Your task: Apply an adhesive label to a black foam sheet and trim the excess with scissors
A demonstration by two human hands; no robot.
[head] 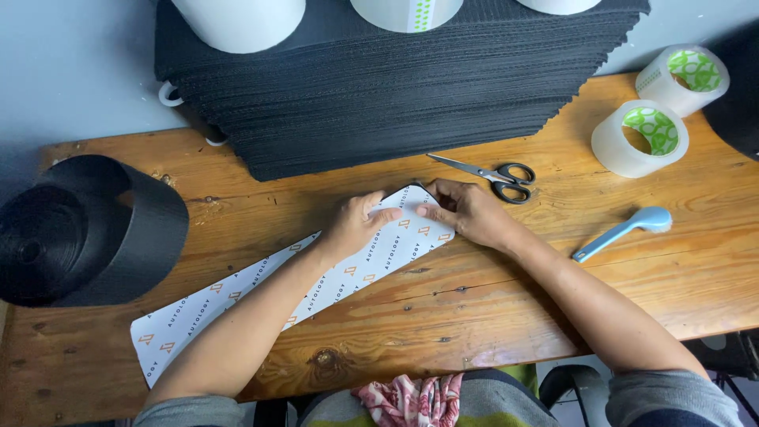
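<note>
Left hand (pixel 357 224) and right hand (pixel 466 212), fingers flat, pin printed paper strip's (pixel 237 296) folded corner to crease it; scissors (pixel 494 175) just beyond right hand.

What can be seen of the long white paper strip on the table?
The white paper strip lies flat and slantwise on the wooden table, printed with small orange marks and grey lettering. Its far end is cut or folded to a point. The left hand and right hand press that end; the left forearm crosses it.

A long white paper strip (pixel 261 292) with small orange marks lies flat, diagonal, below the scissors (pixel 494 175), its upper end folded.
</note>
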